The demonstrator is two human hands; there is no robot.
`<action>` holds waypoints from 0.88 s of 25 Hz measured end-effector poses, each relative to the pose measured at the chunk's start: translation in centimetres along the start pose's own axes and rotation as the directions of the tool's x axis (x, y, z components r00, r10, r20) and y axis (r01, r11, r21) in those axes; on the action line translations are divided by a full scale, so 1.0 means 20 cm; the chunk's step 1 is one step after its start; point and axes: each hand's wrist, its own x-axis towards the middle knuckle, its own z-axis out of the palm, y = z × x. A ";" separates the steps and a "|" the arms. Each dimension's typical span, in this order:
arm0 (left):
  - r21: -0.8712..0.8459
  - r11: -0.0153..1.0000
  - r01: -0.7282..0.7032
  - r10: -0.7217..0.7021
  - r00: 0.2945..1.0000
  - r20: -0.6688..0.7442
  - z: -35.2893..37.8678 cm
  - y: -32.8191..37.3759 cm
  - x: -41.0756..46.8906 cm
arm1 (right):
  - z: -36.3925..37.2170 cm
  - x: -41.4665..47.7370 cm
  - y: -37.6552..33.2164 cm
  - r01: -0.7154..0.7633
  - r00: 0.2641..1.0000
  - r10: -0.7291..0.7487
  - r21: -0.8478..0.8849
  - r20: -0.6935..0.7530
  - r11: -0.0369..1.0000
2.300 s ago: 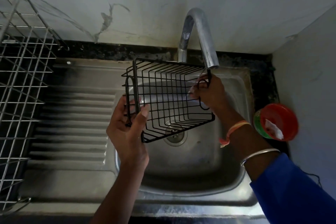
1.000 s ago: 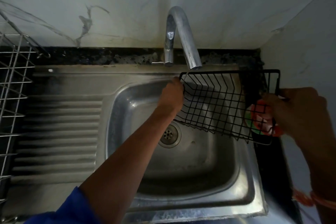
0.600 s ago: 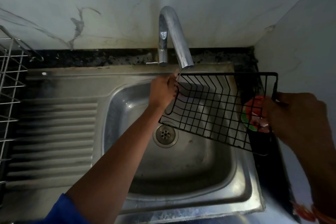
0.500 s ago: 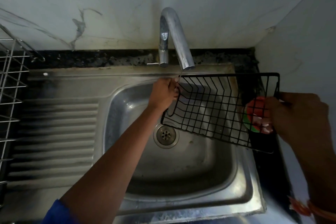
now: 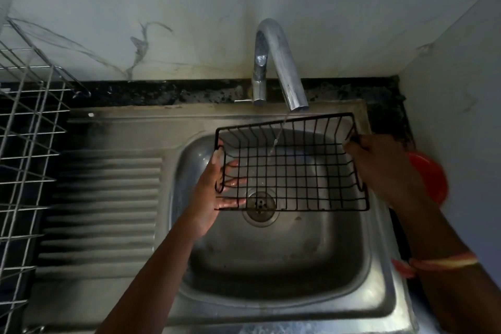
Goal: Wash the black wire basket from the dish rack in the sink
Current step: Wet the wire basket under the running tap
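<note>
above the steel sink (image 5: 284, 314) bowl, the left hand (image 5: 214, 195) pinches the black wire basket (image 5: 294, 171) at its left end, fingers beneath, thumb on the rim; the right hand (image 5: 385, 168) clasps the right end; behind, the tap (image 5: 287, 70) runs a thin stream into it

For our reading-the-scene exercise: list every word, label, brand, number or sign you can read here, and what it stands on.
No text can be read.
The tap, sink, black wire basket and dish rack bear no visible print.
The red lid by the wall is blurred; no label shows on it.
</note>
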 end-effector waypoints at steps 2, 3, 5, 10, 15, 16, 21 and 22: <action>0.055 0.998 0.043 -0.036 0.990 -0.134 -0.05 -0.07 -0.03 | 0.10 0.06 -0.02 0.066 0.995 -0.053 -0.168 0.079 0.984; 0.103 0.992 0.073 -0.048 0.974 -0.222 -0.07 -0.11 -0.03 | 0.16 0.09 -0.02 0.088 0.991 -0.062 -0.232 0.117 0.969; 0.177 0.980 0.095 -0.015 0.913 -0.407 -0.10 -0.20 0.00 | 0.30 0.17 0.03 0.106 0.981 -0.051 -0.295 0.188 0.950; 0.612 0.772 0.173 0.243 0.809 -0.535 -0.14 -0.36 0.13 | 0.58 0.28 0.21 -0.043 0.971 0.089 -0.208 0.221 0.977; 0.669 0.697 0.260 0.102 0.887 -0.451 -0.12 -0.37 0.25 | 0.67 0.25 0.34 -0.200 0.974 0.217 -0.210 0.058 0.957; 0.664 0.702 0.256 0.074 0.902 -0.426 -0.11 -0.37 0.26 | 0.67 0.24 0.37 -0.220 0.969 0.237 -0.203 0.063 0.954; 0.631 0.726 0.273 -0.006 0.920 -0.391 -0.14 -0.44 0.31 | 0.69 0.21 0.42 -0.261 0.950 0.277 -0.119 0.143 0.958; 0.626 0.721 0.297 -0.035 0.918 -0.395 -0.15 -0.44 0.31 | 0.69 0.21 0.42 -0.243 0.956 0.253 -0.082 0.149 0.967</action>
